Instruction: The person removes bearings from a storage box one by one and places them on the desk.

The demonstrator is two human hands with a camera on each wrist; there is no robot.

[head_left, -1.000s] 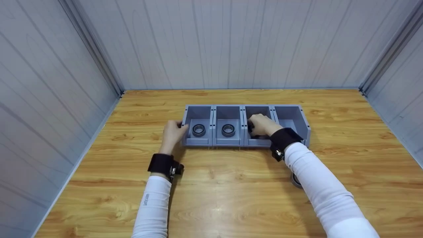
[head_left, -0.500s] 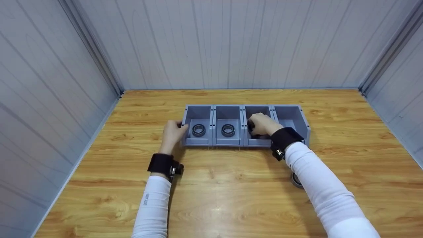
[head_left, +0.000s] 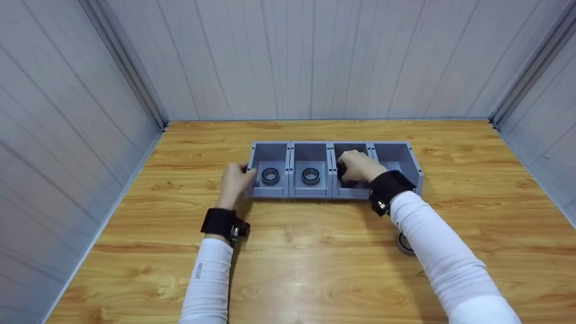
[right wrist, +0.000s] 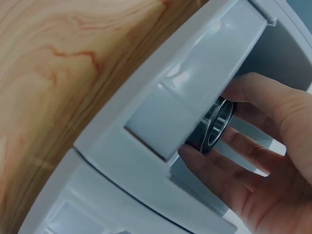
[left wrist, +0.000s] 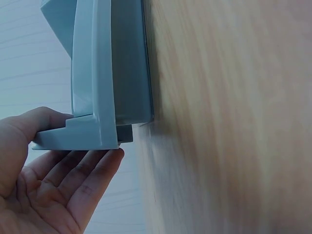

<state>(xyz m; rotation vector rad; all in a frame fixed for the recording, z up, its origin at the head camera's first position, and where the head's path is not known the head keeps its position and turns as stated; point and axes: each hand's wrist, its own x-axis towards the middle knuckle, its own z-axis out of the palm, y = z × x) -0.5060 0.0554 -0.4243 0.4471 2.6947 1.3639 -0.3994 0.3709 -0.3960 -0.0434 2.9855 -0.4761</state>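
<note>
Hardly anything is moved since earlier: toward the bench's [head_left: 288,256] far edge, the bin row [head_left: 310,193] is pinched by the left hand [head_left: 235,181], a bearing [right wrist: 209,128], seemingly unreleased, by the right hand [head_left: 359,166].

3 views. Head: from above and behind left hand [head_left: 235,182] and right hand [head_left: 360,166], facing forward and down; farthest, widest, all 4 bins [head_left: 310,193] in. Left wrist: close, palm side of left hand, tipped sideways, facing the bin end it grips. Right wrist: close, palm side of right hand, facing the ring [right wrist: 213,130] at its fingertips. Each wrist view shares its hand and bin with head.
</note>
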